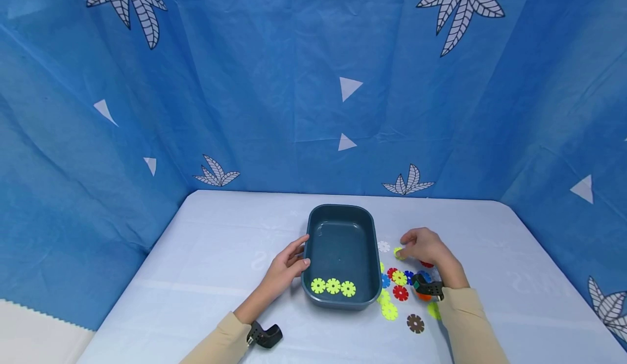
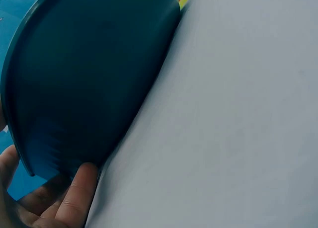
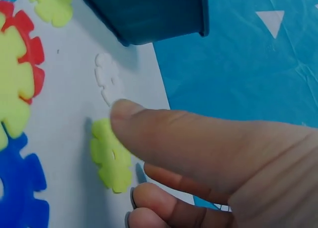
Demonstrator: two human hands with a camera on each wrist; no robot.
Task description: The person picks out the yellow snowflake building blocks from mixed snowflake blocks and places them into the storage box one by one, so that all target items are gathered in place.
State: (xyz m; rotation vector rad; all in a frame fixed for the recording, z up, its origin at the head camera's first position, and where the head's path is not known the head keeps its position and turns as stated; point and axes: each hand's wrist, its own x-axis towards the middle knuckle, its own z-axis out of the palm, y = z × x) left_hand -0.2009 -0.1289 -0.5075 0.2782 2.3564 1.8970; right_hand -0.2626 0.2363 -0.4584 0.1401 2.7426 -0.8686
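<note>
Nearest us, a beige sleeve (image 1: 215, 339) leads to the left hand (image 1: 283, 269), fingers spread loosely and resting against the left side of the bin (image 1: 340, 241). At the bin's near end, inside, three yellow discs (image 1: 333, 286) lie in a row. Right of the bin, loose discs (image 1: 400, 293) of mixed colours lie scattered, and there the right hand (image 1: 427, 248) is half curled at a lone yellow disc (image 3: 112, 158); whether it is pinched, we cannot tell. We judge this to be picking out another yellow; next we'd want a sure pinch, then a lift over the bin's right wall.
</note>
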